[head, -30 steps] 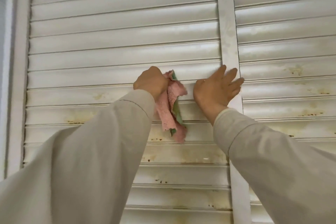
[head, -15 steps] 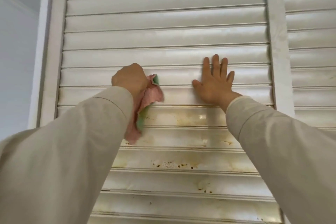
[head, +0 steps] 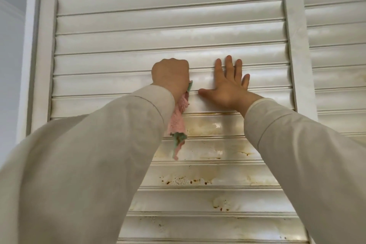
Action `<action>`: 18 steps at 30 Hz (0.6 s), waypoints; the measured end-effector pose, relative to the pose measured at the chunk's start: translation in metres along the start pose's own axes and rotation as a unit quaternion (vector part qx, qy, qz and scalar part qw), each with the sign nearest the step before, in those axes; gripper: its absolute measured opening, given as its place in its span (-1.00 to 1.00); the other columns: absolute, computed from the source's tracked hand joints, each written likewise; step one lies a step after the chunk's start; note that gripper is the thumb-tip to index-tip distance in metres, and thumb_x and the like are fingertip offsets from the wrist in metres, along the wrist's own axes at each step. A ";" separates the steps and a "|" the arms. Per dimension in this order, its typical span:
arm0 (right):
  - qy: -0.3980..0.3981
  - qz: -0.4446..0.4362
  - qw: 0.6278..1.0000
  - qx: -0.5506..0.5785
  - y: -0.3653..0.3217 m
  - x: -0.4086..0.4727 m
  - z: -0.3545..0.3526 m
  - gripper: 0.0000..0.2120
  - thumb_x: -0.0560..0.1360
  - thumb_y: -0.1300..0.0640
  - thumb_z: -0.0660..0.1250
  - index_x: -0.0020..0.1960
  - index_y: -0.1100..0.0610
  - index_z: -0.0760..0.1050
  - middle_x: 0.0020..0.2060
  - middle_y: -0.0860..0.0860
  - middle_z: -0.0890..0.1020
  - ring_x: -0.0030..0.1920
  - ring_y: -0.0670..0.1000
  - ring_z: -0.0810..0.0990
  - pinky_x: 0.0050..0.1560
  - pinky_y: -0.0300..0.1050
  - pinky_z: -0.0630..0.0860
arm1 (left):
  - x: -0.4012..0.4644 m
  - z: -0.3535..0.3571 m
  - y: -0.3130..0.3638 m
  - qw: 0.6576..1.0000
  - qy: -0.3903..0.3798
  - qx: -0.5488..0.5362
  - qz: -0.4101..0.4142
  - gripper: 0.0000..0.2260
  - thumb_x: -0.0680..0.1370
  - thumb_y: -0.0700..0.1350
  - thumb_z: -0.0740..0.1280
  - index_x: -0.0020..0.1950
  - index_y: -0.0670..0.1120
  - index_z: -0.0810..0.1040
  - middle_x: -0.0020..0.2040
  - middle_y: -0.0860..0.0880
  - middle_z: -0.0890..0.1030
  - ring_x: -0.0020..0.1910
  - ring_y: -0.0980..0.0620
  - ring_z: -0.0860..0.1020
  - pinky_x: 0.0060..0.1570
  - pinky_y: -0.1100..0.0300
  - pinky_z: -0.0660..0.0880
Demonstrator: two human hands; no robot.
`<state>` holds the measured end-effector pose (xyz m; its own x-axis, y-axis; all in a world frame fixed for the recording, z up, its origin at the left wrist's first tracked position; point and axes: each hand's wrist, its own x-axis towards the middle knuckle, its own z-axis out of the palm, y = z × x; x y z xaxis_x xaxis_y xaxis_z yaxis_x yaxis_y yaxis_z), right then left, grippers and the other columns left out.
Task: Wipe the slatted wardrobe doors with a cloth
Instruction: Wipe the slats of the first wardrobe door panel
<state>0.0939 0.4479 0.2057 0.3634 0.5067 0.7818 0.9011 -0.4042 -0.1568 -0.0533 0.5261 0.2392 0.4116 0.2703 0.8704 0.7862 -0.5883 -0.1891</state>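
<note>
A white slatted wardrobe door point(head: 168, 29) fills the view. Its upper slats look clean, while the lower slats carry yellow-brown stains and dark specks point(head: 182, 181). My left hand point(head: 171, 74) grips a pink and green cloth point(head: 177, 123) and presses it against a middle slat; the cloth's loose end hangs down beside my left sleeve. My right hand point(head: 228, 83) lies flat on the slats just right of the cloth, fingers straight and spread.
A white vertical stile point(head: 297, 45) separates this door from a second slatted door point(head: 336, 35) on the right. The door frame point(head: 42, 45) and a pale wall point(head: 11, 35) stand at the left. My sleeves cover the lower corners.
The view has shifted left and then steadied. My left hand with the cloth slid left along the slat, then back toward my right hand, which left the stile and now lies flat on the slats.
</note>
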 end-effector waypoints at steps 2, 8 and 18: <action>0.000 0.002 1.000 0.001 0.000 -0.001 -0.001 0.06 0.44 -0.42 0.24 0.58 -0.02 -0.36 0.54 0.02 -0.41 0.49 0.13 -0.51 0.46 0.28 -0.34 | -0.001 0.002 -0.005 0.998 0.001 -0.008 0.068 -0.80 0.57 -0.14 0.26 0.19 -0.03 0.51 0.12 -0.13 0.54 0.07 -0.24 0.54 -0.14 0.06 0.36; -0.003 0.006 1.000 -0.006 -0.002 -0.001 -0.001 0.06 0.44 -0.41 0.23 0.58 -0.01 -0.37 0.53 0.02 -0.43 0.49 0.14 -0.51 0.47 0.30 -0.33 | -0.026 0.032 -0.012 0.989 0.062 -0.007 0.137 -0.78 0.59 -0.04 0.26 0.12 -0.10 0.63 0.08 -0.12 0.54 0.05 -0.22 0.54 -0.19 0.07 0.31; -0.008 0.004 1.000 -0.006 -0.001 0.001 -0.002 0.03 0.47 -0.38 0.23 0.58 -0.02 -0.38 0.53 0.02 -0.44 0.49 0.14 -0.52 0.46 0.29 -0.35 | -0.028 0.043 -0.018 0.983 0.073 -0.067 0.152 -0.85 0.54 -0.24 0.29 0.06 -0.20 0.59 0.04 -0.17 0.51 0.07 -0.21 0.48 -0.07 -0.02 0.43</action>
<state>0.0931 0.4474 0.2075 0.3743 0.5152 0.7710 0.8952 -0.4177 -0.1554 -0.0592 0.5626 0.1989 0.5398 -0.0406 0.8408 0.5648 -0.7232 -0.3976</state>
